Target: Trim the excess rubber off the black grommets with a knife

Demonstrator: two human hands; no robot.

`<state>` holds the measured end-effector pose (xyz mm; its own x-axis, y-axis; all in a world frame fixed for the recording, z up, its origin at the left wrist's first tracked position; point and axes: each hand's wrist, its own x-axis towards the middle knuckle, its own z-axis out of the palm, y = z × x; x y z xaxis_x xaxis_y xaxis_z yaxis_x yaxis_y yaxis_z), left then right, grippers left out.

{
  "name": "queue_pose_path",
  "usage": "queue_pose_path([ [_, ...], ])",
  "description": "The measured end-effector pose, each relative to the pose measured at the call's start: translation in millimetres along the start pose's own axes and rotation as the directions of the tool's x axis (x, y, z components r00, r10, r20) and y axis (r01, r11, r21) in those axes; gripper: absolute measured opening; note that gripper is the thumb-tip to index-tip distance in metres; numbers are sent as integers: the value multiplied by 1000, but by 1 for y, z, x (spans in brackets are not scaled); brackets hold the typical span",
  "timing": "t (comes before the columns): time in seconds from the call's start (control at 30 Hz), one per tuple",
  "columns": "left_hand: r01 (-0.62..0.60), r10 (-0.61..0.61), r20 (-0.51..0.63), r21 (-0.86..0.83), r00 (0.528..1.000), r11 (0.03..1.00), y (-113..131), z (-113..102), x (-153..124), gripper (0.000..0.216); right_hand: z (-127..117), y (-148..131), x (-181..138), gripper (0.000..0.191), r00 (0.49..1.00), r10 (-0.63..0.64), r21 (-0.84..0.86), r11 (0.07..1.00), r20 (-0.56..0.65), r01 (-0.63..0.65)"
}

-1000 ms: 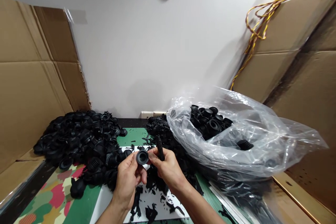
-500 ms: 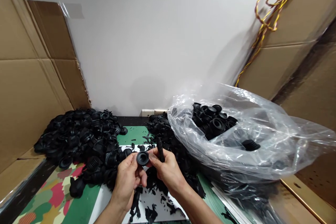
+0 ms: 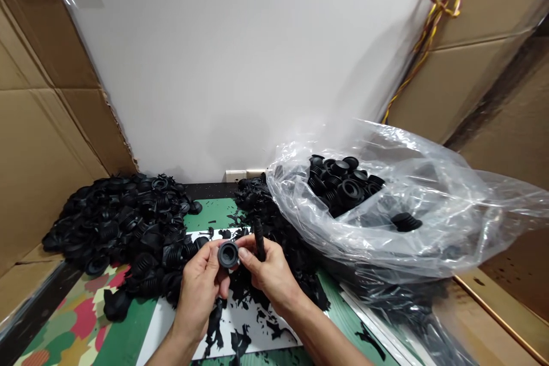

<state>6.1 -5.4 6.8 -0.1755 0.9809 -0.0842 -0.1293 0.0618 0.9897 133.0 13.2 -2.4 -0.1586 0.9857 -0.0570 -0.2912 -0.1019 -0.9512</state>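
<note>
A round black rubber bellows piece (image 3: 228, 254) with a ringed opening faces me, held up over the white sheet (image 3: 257, 334). My left hand (image 3: 199, 283) is closed on its left edge between thumb and fingers. At its right edge, the thumb and finger of my right hand (image 3: 270, 271) touch it. That hand also grips a thin black stick-like tool (image 3: 259, 237), which points upward between the fingers; its working end cannot be made out. Black rubber scraps (image 3: 240, 340) lie on the sheet below.
At the left is a heap of black rubber pieces (image 3: 124, 217). A clear plastic bag (image 3: 433, 194) at the right holds several bellows pieces (image 3: 349, 191). Black trimmings (image 3: 266, 200) are piled beside it. Cardboard panels (image 3: 38, 143) flank the work surface, and yellow-brown wires (image 3: 424, 46) hang at the right.
The rubber piece has been turned a little, so its opening looks deeper and rounder. Both hands stay on it. The whole view has shifted slightly.
</note>
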Motion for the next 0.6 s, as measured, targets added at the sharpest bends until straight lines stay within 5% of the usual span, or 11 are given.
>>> queue_pose_path([
  [0.17,28,-27,26,-10,999,1000,0,1,0,50,0,1,1,18,998,-54,-25,998,-16,54],
  [0.37,61,-60,17,-41,998,997,3,2,-2,51,1,0,-3,10,948,-267,-165,957,-174,240],
  [0.6,-68,71,-26,102,997,992,-8,1,1,55,11,-1,-11,7,936,-352,-269,902,0,339],
])
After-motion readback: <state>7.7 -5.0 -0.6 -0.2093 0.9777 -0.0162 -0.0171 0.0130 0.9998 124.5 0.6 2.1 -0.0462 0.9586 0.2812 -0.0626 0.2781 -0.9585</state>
